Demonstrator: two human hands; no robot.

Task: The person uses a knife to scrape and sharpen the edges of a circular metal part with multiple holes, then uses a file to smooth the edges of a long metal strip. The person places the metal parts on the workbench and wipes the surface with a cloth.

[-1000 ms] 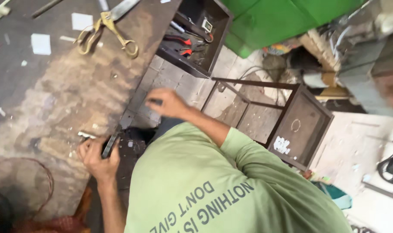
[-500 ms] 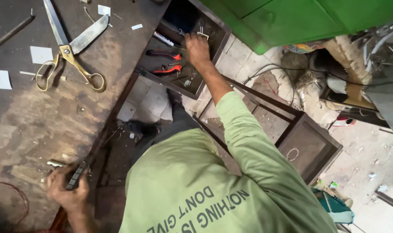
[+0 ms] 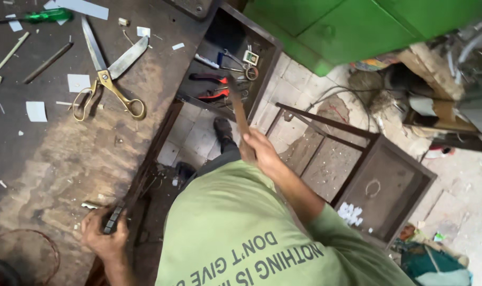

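My left hand is at the bench's near edge, closed on a small dark ridged block that rests against the edge. My right hand is above my lap, gripping a long wooden handle. The handle's far end points into the open drawer, and its head is not clear to see. My green shirt fills the bottom of the view.
On the worn wooden bench lie large brass-handled scissors, a green-handled screwdriver, rods and paper scraps. The drawer holds red-handled pliers. A dark metal stool frame stands to the right, a green cabinet behind it.
My right hand went from the bench edge up into the drawer and has come back holding the wooden handle. My left hand stayed on the dark block.
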